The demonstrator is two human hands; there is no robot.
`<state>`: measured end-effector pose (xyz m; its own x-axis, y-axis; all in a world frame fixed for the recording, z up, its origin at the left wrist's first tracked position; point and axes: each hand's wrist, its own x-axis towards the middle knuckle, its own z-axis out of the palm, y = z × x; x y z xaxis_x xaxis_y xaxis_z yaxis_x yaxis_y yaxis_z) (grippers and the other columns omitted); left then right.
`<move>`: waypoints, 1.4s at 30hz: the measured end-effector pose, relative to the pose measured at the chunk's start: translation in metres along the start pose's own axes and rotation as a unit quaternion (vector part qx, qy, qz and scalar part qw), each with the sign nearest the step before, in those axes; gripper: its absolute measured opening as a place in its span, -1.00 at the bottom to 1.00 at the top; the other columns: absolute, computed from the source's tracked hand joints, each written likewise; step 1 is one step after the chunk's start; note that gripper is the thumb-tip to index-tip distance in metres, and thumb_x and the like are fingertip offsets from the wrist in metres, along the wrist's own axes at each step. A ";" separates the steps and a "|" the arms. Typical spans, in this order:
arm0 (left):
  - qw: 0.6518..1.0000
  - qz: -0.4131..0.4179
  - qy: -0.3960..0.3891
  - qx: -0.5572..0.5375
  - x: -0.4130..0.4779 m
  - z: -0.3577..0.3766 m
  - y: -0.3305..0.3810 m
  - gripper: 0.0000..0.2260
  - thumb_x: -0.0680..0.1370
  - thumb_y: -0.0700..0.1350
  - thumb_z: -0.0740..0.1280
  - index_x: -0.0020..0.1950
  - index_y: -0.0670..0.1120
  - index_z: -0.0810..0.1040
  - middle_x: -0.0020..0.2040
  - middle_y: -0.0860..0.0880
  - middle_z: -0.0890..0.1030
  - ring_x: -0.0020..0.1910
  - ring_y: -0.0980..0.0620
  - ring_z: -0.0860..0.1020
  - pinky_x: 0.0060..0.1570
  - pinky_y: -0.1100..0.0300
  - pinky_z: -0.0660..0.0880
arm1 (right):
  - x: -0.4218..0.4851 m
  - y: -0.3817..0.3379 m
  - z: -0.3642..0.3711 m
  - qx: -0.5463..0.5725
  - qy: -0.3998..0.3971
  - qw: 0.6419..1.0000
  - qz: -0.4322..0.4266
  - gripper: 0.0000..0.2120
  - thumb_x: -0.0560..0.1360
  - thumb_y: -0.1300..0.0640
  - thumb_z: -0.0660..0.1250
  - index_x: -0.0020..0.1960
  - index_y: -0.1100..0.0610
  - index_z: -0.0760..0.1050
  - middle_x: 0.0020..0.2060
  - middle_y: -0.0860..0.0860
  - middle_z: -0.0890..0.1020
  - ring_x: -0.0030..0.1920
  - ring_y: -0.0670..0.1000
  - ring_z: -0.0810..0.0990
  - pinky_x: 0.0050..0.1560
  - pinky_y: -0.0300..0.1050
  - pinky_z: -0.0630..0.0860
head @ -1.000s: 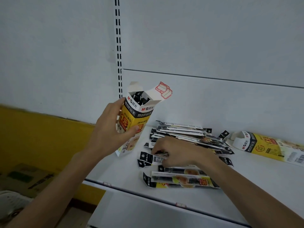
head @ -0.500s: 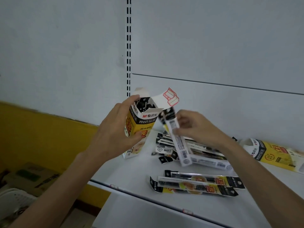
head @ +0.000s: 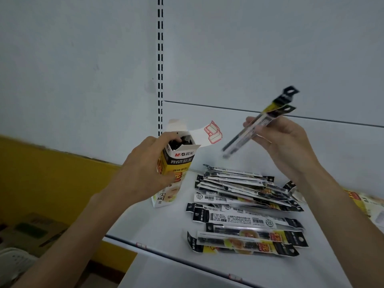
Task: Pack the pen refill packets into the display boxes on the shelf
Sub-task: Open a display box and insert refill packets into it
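My left hand (head: pixel 143 173) grips a yellow, black and white display box (head: pixel 176 163) standing upright on the white shelf (head: pixel 158 225), its top flaps open and dark packet ends showing inside. My right hand (head: pixel 284 142) pinches a couple of pen refill packets (head: pixel 257 123) in the air, right of the box and tilted, lower ends pointing down-left toward the box. A loose pile of refill packets (head: pixel 245 188) lies on the shelf below that hand, with more packets (head: pixel 249 238) nearer the front edge.
A second display box (head: pixel 361 201) lies on its side at the right edge of the shelf. A slotted upright (head: pixel 160 65) runs up the white back panel. Left of the shelf are a yellow wall (head: pixel 52 173), cardboard boxes (head: pixel 31 231) and a white basket (head: pixel 14 262) on the floor.
My right hand lifted packets from the pile, brought them beside the box's open top, then swung them up and to the right. The left hand kept gripping the box.
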<state>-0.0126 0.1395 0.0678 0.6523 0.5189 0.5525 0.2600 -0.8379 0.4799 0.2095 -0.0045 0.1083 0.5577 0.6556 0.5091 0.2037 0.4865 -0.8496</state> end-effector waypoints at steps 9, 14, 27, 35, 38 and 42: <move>1.000 0.001 -0.031 -0.004 0.000 -0.002 0.006 -0.42 0.36 -0.26 0.44 0.10 0.29 0.27 0.15 0.07 0.45 0.12 0.06 0.43 0.10 0.05 0.50 | -0.005 -0.047 0.036 0.090 0.023 0.977 -0.194 -0.87 0.50 0.33 0.27 -0.02 0.14 0.42 -0.16 -0.01 0.69 -0.01 0.09 0.63 -0.10 -0.02 0.58; 0.999 0.014 -0.051 -0.006 0.000 -0.003 0.010 -0.45 0.38 -0.29 0.43 0.07 0.26 0.28 0.13 0.12 0.42 0.11 0.11 0.43 0.08 0.18 0.48 | -0.009 -0.040 0.065 0.091 -0.066 0.979 -0.171 -0.84 0.43 0.30 0.31 -0.02 0.13 0.48 -0.17 -0.01 0.71 -0.03 0.08 0.66 -0.11 -0.03 0.59; 0.997 0.053 -0.048 -0.011 -0.004 -0.001 0.016 -0.47 0.39 -0.23 0.44 -0.02 0.34 0.25 0.08 0.22 0.46 0.03 0.25 0.41 -0.06 0.44 0.40 | -0.004 -0.010 0.065 -0.123 -0.152 0.976 -0.094 -0.81 0.44 0.33 0.35 -0.07 0.06 0.52 -0.12 -0.03 0.71 -0.13 -0.02 0.69 -0.17 -0.12 0.61; 0.996 0.038 -0.038 -0.075 -0.008 0.002 0.017 -0.16 0.35 -0.20 0.48 0.15 0.51 0.00 -0.01 0.46 0.31 0.01 0.53 0.35 -0.13 0.51 0.35 | -0.004 -0.012 0.058 -0.157 -0.115 0.975 -0.103 -0.78 0.40 0.29 0.43 -0.04 0.03 0.55 -0.10 0.01 0.65 -0.15 -0.07 0.61 -0.10 0.30 0.52; 0.995 0.027 -0.022 -0.094 -0.007 0.006 0.016 -0.15 0.33 -0.20 0.50 0.16 0.48 0.00 -0.02 0.44 0.30 -0.01 0.52 0.36 -0.13 0.51 0.35 | -0.004 -0.011 0.061 -0.250 -0.122 0.955 -0.099 -0.84 0.37 0.25 0.46 -0.14 0.01 0.58 -0.17 -0.01 0.65 -0.25 -0.12 0.55 -0.14 0.02 0.54; 0.993 0.032 -0.022 -0.110 -0.005 0.010 0.019 -0.24 0.34 -0.19 0.49 0.13 0.46 0.08 -0.01 0.44 0.31 -0.01 0.48 0.38 -0.18 0.59 0.36 | -0.005 -0.001 0.062 -0.357 -0.174 0.915 -0.069 -0.96 0.42 0.16 0.42 -0.18 0.03 0.59 -0.30 -0.13 0.57 -0.39 -0.27 0.46 -0.34 -0.28 0.38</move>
<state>-0.0044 0.1191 0.0674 0.6937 0.4537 0.5594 0.0582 -0.8094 0.5844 0.1565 0.0273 0.1150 0.2228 0.8210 0.5257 0.7960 0.1581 -0.5842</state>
